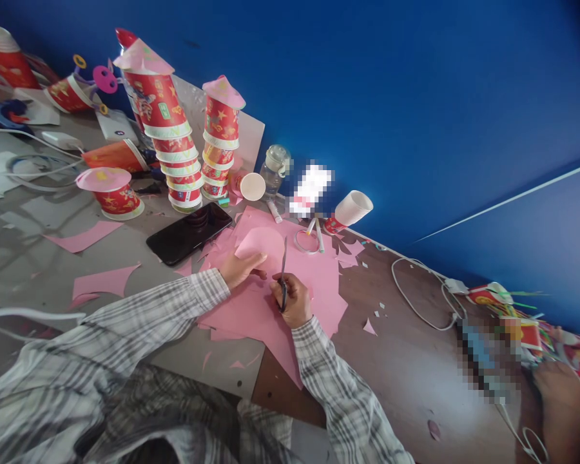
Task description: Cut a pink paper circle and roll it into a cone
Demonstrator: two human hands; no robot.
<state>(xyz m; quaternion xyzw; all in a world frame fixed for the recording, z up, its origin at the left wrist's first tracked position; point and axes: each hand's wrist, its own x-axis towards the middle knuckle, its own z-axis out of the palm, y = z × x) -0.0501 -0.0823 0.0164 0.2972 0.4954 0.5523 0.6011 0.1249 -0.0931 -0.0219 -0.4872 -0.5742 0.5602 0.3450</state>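
Note:
My left hand (241, 268) pinches the lower left edge of a rounded piece of pink paper (261, 241). Close by on the right, my right hand (294, 299) is closed around the dark handles of a pair of scissors (284, 270), whose blades point away from me. The blades stand just right of the rounded piece; whether they touch it I cannot tell. Beneath both hands lie overlapping sheets of pink paper (319, 283). A black phone (189, 233) rests to the left of the sheets.
Two towers of red paper cups (162, 106) (221, 125) with pink cone tops stand at the back left. Behind the sheets are a glass jar (274, 171), a tape roll (307, 241) and stacked cups (352, 209). Another person's hand (563, 393) is at the right, near a pixelated phone.

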